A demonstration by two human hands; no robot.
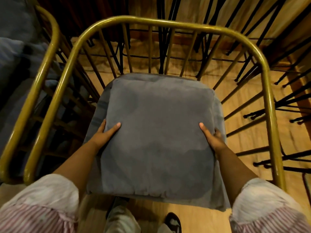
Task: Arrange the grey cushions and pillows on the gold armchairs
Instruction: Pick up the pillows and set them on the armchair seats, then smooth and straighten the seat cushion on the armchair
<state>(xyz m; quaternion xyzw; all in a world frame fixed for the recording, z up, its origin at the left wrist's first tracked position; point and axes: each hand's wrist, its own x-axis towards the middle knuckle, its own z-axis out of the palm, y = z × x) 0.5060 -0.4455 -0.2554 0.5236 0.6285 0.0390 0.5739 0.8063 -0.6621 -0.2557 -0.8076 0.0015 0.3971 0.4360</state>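
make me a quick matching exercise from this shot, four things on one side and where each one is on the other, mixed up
Things:
1. left hand
2. right hand
3. square grey velvet cushion
4. second gold metal armchair

Places:
A. at the far left, beside the near gold metal armchair
B. gripping the cushion's right edge
C. lying over the near armchair's grey seat pad
D. gripping the cushion's left edge

Pairs: 1-D, 2-B, 3-C, 4-A
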